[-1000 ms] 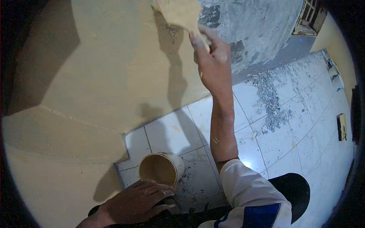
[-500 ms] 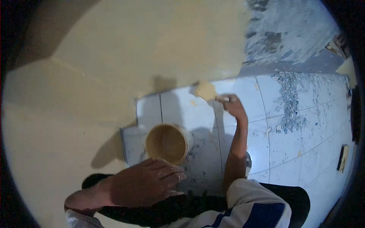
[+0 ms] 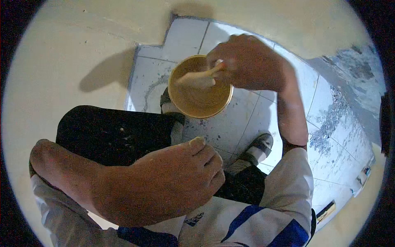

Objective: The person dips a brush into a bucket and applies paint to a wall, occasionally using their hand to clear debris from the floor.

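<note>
My right hand [image 3: 251,61] is closed around the handle of a paintbrush [image 3: 195,81], its head coated in cream paint and blurred by motion. The brush is over the mouth of a round bucket [image 3: 197,105], whose inside is smeared with the same cream colour. How deep the paint lies cannot be made out. Above my lap, my left hand [image 3: 181,173] is loosely curled with its back toward me. Its fingers fold under, the palm is hidden, and nothing shows in it.
Cream-painted wall [image 3: 111,24] borders the white tiled floor [image 3: 242,107] at the left and top. Grey debris [image 3: 329,119] is scattered on the tiles at right, below a rough grey wall patch [image 3: 356,68]. A brush-like block [image 3: 326,212] lies at lower right. My sandalled foot [image 3: 261,148] is near the bucket.
My right hand has brought the paintbrush from the base of the wall back to the bucket. My left hand has moved off the bucket's near rim and curled. The view has tilted down.
</note>
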The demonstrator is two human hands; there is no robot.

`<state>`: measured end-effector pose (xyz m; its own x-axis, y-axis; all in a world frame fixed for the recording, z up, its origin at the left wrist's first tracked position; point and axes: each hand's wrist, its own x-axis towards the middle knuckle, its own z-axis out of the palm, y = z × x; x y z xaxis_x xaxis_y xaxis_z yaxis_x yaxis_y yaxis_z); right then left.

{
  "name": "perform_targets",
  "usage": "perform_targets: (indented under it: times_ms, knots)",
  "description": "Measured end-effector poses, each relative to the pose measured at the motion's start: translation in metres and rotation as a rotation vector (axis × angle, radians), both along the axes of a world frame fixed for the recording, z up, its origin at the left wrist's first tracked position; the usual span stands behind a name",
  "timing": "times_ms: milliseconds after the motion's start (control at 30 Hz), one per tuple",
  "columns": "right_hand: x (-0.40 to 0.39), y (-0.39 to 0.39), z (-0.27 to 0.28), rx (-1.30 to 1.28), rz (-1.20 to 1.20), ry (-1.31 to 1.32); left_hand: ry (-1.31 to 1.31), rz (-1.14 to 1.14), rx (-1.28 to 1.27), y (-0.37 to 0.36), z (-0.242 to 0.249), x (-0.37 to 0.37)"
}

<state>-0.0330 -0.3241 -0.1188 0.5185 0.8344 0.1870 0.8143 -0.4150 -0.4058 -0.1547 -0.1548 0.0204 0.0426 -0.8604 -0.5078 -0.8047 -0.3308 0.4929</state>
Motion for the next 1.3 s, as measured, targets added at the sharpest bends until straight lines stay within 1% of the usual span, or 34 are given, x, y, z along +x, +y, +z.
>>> perform_targets:
  times_ms: [33, 100, 133, 200, 233, 300, 433, 533, 633, 667, 733, 833, 933, 1100, 1167, 1233, 1300]
  knots:
    - [-0.005, 0.015, -0.009, -0.031, -0.017, -0.038, 0.006, -0.008, 0.020, 0.000, -0.001, 0.000]
    - [-0.013, 0.042, -0.031, -0.101, -0.029, -0.023, 0.014, -0.026, 0.067, -0.001, -0.003, 0.000]
    - [-0.016, 0.052, -0.042, -0.135, -0.033, -0.016, 0.002, -0.021, 0.038, 0.001, -0.003, -0.001]
    - [-0.018, 0.068, -0.063, -0.167, -0.003, 0.022, -0.016, -0.008, -0.026, 0.004, -0.005, -0.005]
    - [-0.018, 0.073, -0.071, -0.185, 0.013, 0.042, 0.011, -0.016, 0.001, 0.005, -0.004, -0.002]
    - [-0.021, 0.076, -0.084, -0.159, 0.015, -0.005, 0.068, -0.030, 0.050, 0.006, -0.001, 0.001]
    - [-0.026, 0.081, -0.097, -0.201, 0.032, -0.062, -0.084, 0.024, -0.039, 0.009, -0.002, 0.010]
    - [-0.028, 0.093, -0.090, -0.398, 0.040, 0.074, -0.196, 0.085, -0.043, 0.017, -0.008, -0.011]
    - [-0.048, 0.101, -0.108, -0.363, 0.011, 0.012, -0.241, 0.097, 0.001, 0.017, -0.002, -0.008]
    - [-0.053, 0.100, -0.117, -0.282, 0.025, -0.010, -0.202, 0.074, 0.045, 0.014, 0.010, 0.001]
    - [-0.060, 0.094, -0.133, -0.119, 0.050, -0.057, -0.154, 0.064, 0.092, 0.012, 0.018, 0.008]
    - [-0.067, 0.092, -0.144, -0.137, 0.060, 0.096, -0.117, 0.010, 0.103, 0.012, 0.015, 0.008]
    - [-0.068, 0.087, -0.149, -0.136, 0.127, 0.000, -0.088, -0.039, 0.103, 0.012, 0.007, 0.005]
    - [-0.074, 0.085, -0.148, -0.212, 0.113, 0.070, -0.026, -0.101, 0.102, 0.018, 0.000, -0.001]
    - [-0.076, 0.084, -0.146, -0.206, 0.107, 0.114, 0.007, -0.105, 0.103, 0.016, -0.003, -0.004]
    - [-0.083, 0.081, -0.149, -0.142, 0.107, 0.152, 0.002, -0.098, 0.095, 0.015, -0.004, -0.007]
    - [-0.093, 0.081, -0.155, -0.136, 0.171, 0.102, -0.007, -0.090, 0.076, 0.017, -0.007, -0.012]
